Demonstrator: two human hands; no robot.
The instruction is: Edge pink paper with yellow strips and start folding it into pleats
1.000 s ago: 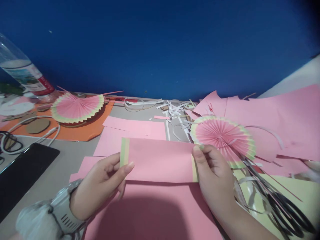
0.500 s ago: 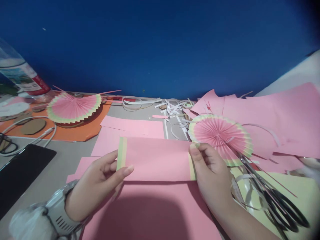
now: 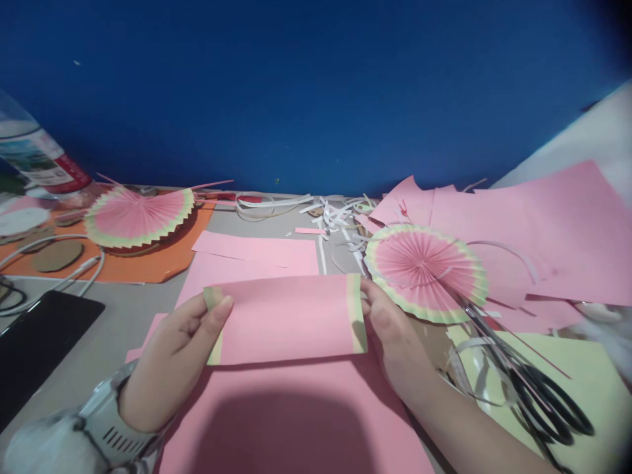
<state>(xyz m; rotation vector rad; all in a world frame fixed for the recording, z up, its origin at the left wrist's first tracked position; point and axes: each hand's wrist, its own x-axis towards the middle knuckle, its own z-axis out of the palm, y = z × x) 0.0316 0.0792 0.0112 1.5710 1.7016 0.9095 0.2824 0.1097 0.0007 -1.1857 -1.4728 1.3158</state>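
Between my two hands is a rectangular pink paper strip (image 3: 286, 319) with yellow and green bands at both short ends. My left hand (image 3: 172, 359) pinches its left end, thumb on the front and fingers curled behind. My right hand (image 3: 395, 336) is at the right end, with fingertips against the edge and partly hidden behind it; the thumb no longer covers the band. Under the strip lies a larger pink sheet (image 3: 296, 421), shaded by a dark shadow. A round pleated paper fan (image 3: 422, 263) with a yellow-green rim rests beyond my right hand.
Black-handled scissors (image 3: 548, 401) lie at right over pale yellow paper (image 3: 587, 375). Another pleated fan (image 3: 141, 217) sits on orange card (image 3: 172, 260) at left, near a bottle (image 3: 44, 161), cable and phone (image 3: 49, 349). White paper scraps (image 3: 336, 214) lie along the blue wall (image 3: 316, 99).
The strip has shifted left and tilted slightly. My left thumb moved up its end. My right thumb came off the front, uncovering the right-hand yellow and green bands.
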